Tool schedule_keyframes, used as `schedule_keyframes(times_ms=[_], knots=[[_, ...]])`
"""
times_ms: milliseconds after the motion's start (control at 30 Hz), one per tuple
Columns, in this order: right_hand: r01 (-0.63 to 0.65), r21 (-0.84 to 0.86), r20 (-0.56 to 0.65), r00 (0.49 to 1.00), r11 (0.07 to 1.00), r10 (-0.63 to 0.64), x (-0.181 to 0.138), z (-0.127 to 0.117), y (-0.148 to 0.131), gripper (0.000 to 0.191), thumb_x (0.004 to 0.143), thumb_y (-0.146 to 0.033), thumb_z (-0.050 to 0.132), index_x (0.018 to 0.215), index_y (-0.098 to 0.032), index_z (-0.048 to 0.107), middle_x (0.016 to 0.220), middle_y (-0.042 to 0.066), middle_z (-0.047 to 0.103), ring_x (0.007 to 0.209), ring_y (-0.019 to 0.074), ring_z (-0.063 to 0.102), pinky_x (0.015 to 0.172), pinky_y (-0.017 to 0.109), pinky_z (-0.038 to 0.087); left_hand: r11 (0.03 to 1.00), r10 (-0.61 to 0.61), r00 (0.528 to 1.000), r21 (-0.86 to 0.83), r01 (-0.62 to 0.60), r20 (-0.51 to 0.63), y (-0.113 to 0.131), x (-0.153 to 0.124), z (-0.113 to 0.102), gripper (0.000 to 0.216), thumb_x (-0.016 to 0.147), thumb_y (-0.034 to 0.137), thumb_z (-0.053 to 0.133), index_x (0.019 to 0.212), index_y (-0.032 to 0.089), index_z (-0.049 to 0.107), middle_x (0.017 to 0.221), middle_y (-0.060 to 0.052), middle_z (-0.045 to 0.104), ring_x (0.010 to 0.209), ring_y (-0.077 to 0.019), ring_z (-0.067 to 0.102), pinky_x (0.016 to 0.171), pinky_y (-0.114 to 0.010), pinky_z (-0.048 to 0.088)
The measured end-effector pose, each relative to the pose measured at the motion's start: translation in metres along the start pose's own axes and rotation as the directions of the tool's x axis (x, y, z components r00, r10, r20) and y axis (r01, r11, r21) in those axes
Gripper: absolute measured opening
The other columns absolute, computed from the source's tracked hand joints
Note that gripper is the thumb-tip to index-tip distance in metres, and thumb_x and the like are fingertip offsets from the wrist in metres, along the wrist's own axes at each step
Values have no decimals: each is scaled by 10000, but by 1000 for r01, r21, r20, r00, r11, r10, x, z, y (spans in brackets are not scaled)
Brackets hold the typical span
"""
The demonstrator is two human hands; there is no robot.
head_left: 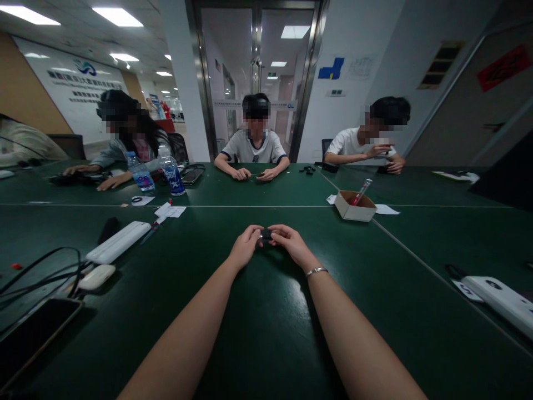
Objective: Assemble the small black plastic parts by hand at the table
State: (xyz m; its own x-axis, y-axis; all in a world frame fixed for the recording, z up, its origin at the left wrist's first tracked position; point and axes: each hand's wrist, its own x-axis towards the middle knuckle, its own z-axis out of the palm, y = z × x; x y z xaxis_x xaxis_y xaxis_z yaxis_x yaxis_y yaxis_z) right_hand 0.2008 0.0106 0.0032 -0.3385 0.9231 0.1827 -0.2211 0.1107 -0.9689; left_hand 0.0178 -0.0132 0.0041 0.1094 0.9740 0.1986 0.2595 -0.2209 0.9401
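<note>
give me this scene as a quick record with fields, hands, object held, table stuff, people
left hand: grips left end of a small dark object
right hand: grips its right end
right wrist: silver-coloured bracelet
object identity: too small to tell
table: dark green
left side: long white device, phone
right side: white device
beyond hands, to the right: open box holding a tube
far side: three people seated, middle one directly opposite

The counter before you is dark green with pale seams, your small piece mostly black, your bracelet silver, the open box cream outside and brownish inside, and the bottle labels toward the far edge blue.
</note>
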Motion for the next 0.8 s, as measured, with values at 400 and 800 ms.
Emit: schedule_keyframes(times_ms=[400,800], knots=[[-2,-12,3,1000,1000,2,0,0,-1,413,682,-391,831,1011,-186,689,854,33,650,725,164,622,694,285,501,1000,-9,1000,-13,9,-24,-1,0,-1,305,880,343,470,1121,199,591,676,13,592,598,-129,517,580,-236,382],[-5,-5,0,1000,1000,5,0,0,-1,422,670,-396,844,1006,-191,689,855,26,652,728,163,630,691,282,514,998,-44,999,-39,44,-17,2,-1,0,373,910,452,421,1119,192,587,692,-4,597,618,-144,527,568,-239,379]])
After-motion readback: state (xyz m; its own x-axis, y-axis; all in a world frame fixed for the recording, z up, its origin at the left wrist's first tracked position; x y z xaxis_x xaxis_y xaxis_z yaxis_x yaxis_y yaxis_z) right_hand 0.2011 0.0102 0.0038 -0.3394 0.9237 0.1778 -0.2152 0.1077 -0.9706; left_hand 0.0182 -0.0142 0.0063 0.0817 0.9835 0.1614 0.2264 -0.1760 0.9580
